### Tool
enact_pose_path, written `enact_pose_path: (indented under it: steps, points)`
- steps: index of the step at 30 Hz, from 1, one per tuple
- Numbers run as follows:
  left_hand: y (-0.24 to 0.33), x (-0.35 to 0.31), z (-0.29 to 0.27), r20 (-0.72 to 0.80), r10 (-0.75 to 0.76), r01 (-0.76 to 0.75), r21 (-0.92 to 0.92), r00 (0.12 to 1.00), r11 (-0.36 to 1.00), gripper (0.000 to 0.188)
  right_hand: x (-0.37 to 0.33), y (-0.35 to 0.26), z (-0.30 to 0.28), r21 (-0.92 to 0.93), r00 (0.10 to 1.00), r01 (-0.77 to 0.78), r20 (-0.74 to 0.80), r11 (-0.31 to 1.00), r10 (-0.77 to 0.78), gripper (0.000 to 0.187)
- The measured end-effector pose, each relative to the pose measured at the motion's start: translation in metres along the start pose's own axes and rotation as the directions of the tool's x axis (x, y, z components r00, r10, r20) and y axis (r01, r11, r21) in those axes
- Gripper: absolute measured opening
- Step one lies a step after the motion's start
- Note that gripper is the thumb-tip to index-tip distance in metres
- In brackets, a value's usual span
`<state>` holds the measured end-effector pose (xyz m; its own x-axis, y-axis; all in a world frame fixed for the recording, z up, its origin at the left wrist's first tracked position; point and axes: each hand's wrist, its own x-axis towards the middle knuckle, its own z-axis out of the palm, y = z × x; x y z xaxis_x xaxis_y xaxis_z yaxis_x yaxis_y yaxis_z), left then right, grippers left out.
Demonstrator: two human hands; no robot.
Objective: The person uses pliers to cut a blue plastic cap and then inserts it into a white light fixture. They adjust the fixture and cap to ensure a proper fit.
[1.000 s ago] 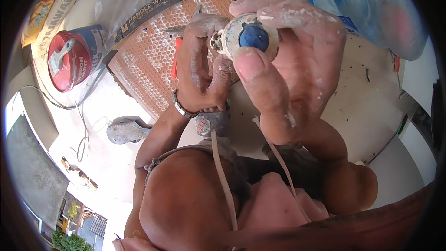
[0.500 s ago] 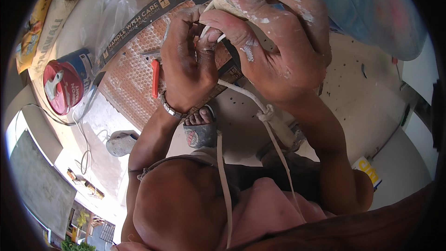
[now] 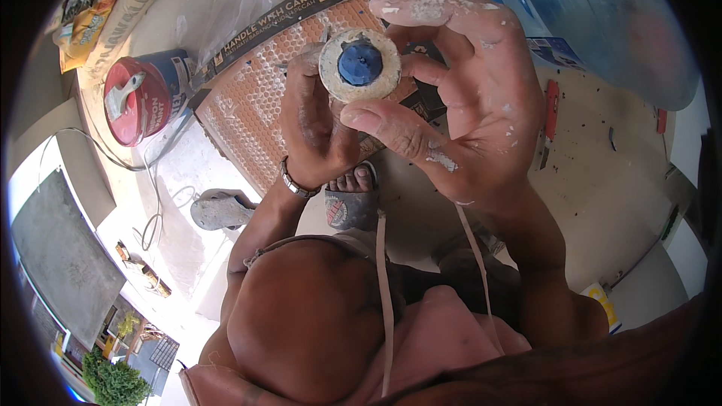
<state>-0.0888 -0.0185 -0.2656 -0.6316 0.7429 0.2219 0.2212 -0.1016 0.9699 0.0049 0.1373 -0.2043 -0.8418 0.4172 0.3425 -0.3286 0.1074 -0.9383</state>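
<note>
My left hand (image 3: 320, 116) is closed around a round, pale, plaster-crusted piece (image 3: 331, 75), whose end faces me. In its middle sits a dark blue faceted plug (image 3: 360, 64); I cannot tell the piece's exact kind. My right hand (image 3: 481, 90), smeared with white, is beside it with thumb and fingers apart. The right thumb tip lies by the lower rim, and a bent finger reaches its right side; whether they touch is unclear. Below both hands is a flat cardboard package (image 3: 241, 116) covered in bubble wrap.
A red-lidded paint bucket (image 3: 135, 109) with a paintbrush (image 3: 124, 96) on it stands left. Sacks (image 3: 113, 22) lie behind. A large clear blue water jug (image 3: 602, 22) is at the upper right. A red-handled cutter (image 3: 552, 109) lies on the floor. My sandalled foot (image 3: 353, 199) is below.
The round piece has turned its blue-centred end toward me and come lower. My right hand has opened out around it. The white cord and the red-handled tool beside my left hand no longer show there.
</note>
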Motion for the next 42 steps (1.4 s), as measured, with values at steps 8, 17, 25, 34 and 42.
enact_pose_path:
  steps: [8,17,25,34,42]
  points:
    - [0.066,0.015,-0.012,-0.096,-0.179,0.127,-0.398,0.979,0.909,0.060,-0.005,0.002,0.012,-0.055,0.986,0.166,0.011,0.985,-0.166,0.045]
    - [0.077,0.014,-0.007,-0.083,-0.184,0.172,-0.134,0.979,0.976,0.061,-0.013,0.012,0.017,-0.212,0.933,0.358,0.123,0.909,-0.339,0.052]
    - [0.053,0.014,-0.012,-0.126,0.016,-0.040,-0.189,0.992,0.981,0.048,-0.010,-0.008,0.022,0.157,0.985,-0.093,0.156,0.983,0.068,0.039]
    - [0.035,0.017,0.005,-0.178,0.113,-0.152,-0.226,0.978,0.962,0.038,0.027,-0.058,0.013,0.054,0.727,-0.678,0.195,0.733,0.658,0.028]
    - [0.030,0.010,0.021,-0.185,0.152,-0.186,-0.184,0.971,0.965,0.036,0.004,-0.050,0.020,0.256,0.855,-0.508,0.035,0.822,0.517,0.028]
